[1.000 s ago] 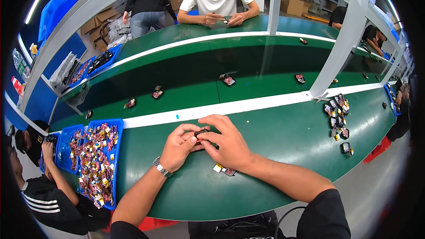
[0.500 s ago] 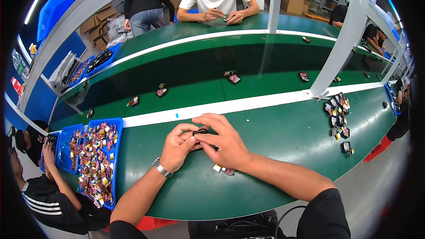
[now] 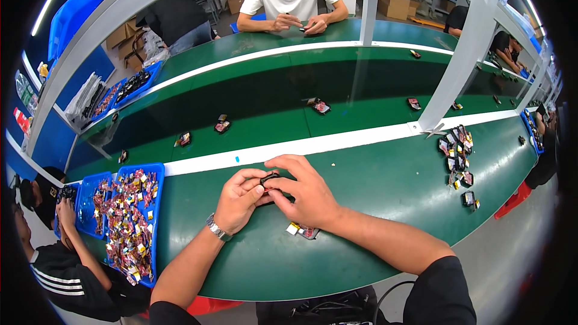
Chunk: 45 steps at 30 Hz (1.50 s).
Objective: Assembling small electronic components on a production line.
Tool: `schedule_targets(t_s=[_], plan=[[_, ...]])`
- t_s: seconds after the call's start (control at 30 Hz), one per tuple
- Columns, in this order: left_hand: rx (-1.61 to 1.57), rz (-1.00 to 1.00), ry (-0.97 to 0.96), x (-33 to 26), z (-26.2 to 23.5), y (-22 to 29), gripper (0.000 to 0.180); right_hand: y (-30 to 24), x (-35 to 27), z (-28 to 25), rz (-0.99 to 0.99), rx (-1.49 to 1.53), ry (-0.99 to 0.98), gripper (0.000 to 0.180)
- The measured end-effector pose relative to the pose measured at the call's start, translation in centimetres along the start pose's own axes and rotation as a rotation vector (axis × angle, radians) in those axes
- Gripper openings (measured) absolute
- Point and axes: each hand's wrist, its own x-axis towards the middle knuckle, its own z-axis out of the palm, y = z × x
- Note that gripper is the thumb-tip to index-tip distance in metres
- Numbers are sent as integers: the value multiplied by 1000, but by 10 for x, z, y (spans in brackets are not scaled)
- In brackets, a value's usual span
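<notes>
A small black plastic casing (image 3: 270, 178) is held over the green bench, pinched between the fingers of both my hands. My left hand (image 3: 238, 201), with a metal watch on its wrist, grips it from the left, thumb and fingertips pressed in. From the right, my right hand (image 3: 308, 195) closes thumb and forefinger on the same casing. Fingers hide most of the piece, though a reddish bit shows below its black rim. Partly under my right hand lies a small circuit-board piece (image 3: 308, 233) with a white and yellow tag.
At the left stands a blue tray (image 3: 158, 222) heaped with reddish, tagged circuit boards. A cluster of black casings with boards (image 3: 459, 150) lies at the right. Beyond the white ledge (image 3: 337, 142), a green belt carries scattered units. A grey post (image 3: 454, 66) rises right; co-workers sit around.
My hands keep their hold, with the casing turned slightly and a reddish bit now showing below it. A person in the background has bent over further to the left.
</notes>
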Motion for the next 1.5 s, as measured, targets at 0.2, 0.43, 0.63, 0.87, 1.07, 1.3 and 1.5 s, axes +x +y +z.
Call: schedule_targets(t_s=[0.2,0.43,0.63,0.87,1.07,1.3,1.5], plan=[[11,-43,22,3,6,3,30,5,1,0,31,-41,36,23],[37,-78,74,1,10,9,30,2,4,2,-90,-197,18,25],[44,-103,89,1,12,9,29,1,3,2,-120,-323,-38,24],[56,-67,104,3,14,3,29,6,1,2,-191,-427,-16,17],[163,-37,250,0,19,1,29,8,-1,9,-148,-337,-8,19],[113,-21,197,2,4,0,41,24,7,18,-72,-142,-69,30],[44,-8,84,13,19,4,61,111,42,-7,229,-301,74,20]])
